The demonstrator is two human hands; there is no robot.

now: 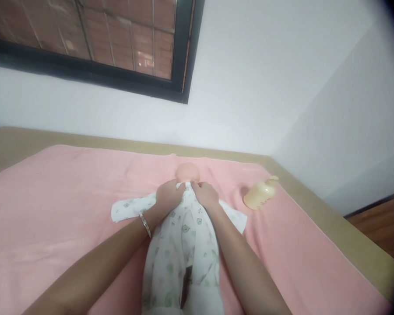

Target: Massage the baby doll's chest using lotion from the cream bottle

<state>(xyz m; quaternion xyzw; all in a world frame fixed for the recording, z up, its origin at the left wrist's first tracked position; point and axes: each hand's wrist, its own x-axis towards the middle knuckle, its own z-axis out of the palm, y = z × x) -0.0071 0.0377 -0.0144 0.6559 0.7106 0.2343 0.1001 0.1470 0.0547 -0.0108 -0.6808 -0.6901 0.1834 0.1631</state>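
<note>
A baby doll lies on a pink sheet, its bald head [188, 172] at the far end. White baby clothes [187, 227] with small green prints cover its body, and both sleeves spread out to the sides. At the neckline, my left hand [168, 194] pinches the cloth on the left side, a bangle on that wrist. Close beside it, my right hand [206, 194] grips the neckline on the right. Both hands hide part of the doll's neck and shoulders. The trouser legs stretch toward me and run past the bottom of the view.
The pink sheet [68, 197] covers most of a tan surface [302, 192]. To the right of the doll, a yellowish baby bottle [260, 194] lies on its side. White walls stand behind and right, with a dark-framed window [180, 48] at upper left.
</note>
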